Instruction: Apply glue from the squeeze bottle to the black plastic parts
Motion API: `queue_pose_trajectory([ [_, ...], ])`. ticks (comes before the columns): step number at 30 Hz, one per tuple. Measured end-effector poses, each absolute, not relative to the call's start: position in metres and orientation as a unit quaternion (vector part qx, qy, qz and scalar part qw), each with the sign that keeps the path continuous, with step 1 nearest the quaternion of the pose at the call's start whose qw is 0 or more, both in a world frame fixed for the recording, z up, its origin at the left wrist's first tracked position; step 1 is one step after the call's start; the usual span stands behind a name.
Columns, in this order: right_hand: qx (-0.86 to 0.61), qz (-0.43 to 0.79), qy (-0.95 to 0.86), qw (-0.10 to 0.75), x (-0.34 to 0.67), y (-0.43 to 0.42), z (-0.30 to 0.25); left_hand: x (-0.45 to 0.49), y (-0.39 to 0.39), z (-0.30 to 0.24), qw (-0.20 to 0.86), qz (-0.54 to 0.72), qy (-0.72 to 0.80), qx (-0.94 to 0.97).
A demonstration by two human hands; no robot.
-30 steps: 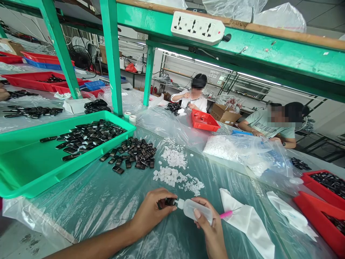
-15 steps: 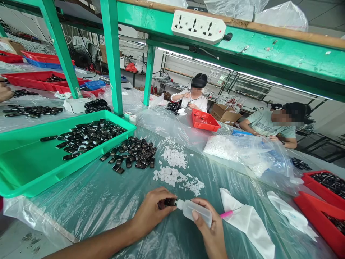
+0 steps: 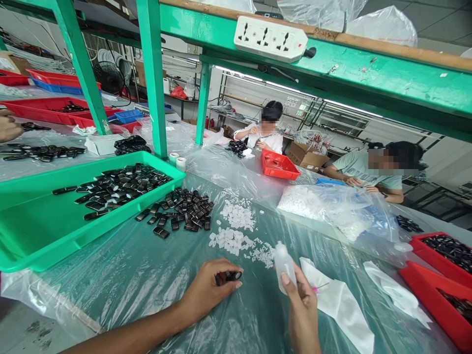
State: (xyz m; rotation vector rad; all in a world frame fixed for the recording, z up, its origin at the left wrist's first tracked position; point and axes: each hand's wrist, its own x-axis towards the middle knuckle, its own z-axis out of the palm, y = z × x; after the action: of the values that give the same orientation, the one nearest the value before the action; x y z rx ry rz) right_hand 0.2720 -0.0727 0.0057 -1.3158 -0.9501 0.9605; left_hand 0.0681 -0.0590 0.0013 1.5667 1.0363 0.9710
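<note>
I'm pinching a small black part (image 3: 229,276) between the thumb and fingertips of my left hand (image 3: 208,292), low over the plastic-covered bench (image 3: 147,275). My right hand (image 3: 301,307) is gripping a translucent squeeze bottle (image 3: 283,260) upright, nozzle pointing to twelve o'clock, a little apart from the part, at its three o'clock. A white cloth (image 3: 342,309) is lying just beside that hand at three. White bits (image 3: 236,238) are crowding twelve o'clock. The green tray (image 3: 37,236) is edging in at ten and the red trays (image 3: 431,295) at three. Bare sheet is lying open at the left hand's nine o'clock.
</note>
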Motion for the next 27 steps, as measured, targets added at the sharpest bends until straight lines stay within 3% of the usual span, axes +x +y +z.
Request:
queue_pose_trajectory([
  [5, -0.645, 0.301, -0.474, 0.519, 0.309, -0.051, 0.005, 0.068, -0.060, 0.001, 0.501, 0.388, 0.431, 0.643],
  [8, -0.683, 0.297, -0.490, 0.453, 0.328, -0.043, 0.005, 0.068, -0.060, 0.000, 0.520, 0.379, 0.431, 0.632],
  [14, -0.703, 0.307, -0.489, 0.414, 0.338, -0.044, 0.003, 0.067, -0.060, -0.003, 0.541, 0.366, 0.423, 0.628],
  [17, -0.702, 0.295, -0.491, 0.423, 0.338, -0.048, 0.015, 0.066, -0.062, -0.002, 0.541, 0.361, 0.421, 0.632],
  [22, -0.670, 0.110, -0.515, 0.523, 0.321, -0.064, 0.054, 0.067, -0.062, 0.000, 0.541, 0.361, 0.415, 0.636],
  [24, -0.641, 0.099, -0.547, 0.529, 0.304, -0.068, 0.059, 0.067, -0.062, 0.000, 0.540, 0.358, 0.420, 0.635],
  [27, -0.573, 0.134, -0.699, 0.406, 0.275, -0.064, 0.049, 0.069, -0.061, -0.001, 0.537, 0.359, 0.420, 0.638],
])
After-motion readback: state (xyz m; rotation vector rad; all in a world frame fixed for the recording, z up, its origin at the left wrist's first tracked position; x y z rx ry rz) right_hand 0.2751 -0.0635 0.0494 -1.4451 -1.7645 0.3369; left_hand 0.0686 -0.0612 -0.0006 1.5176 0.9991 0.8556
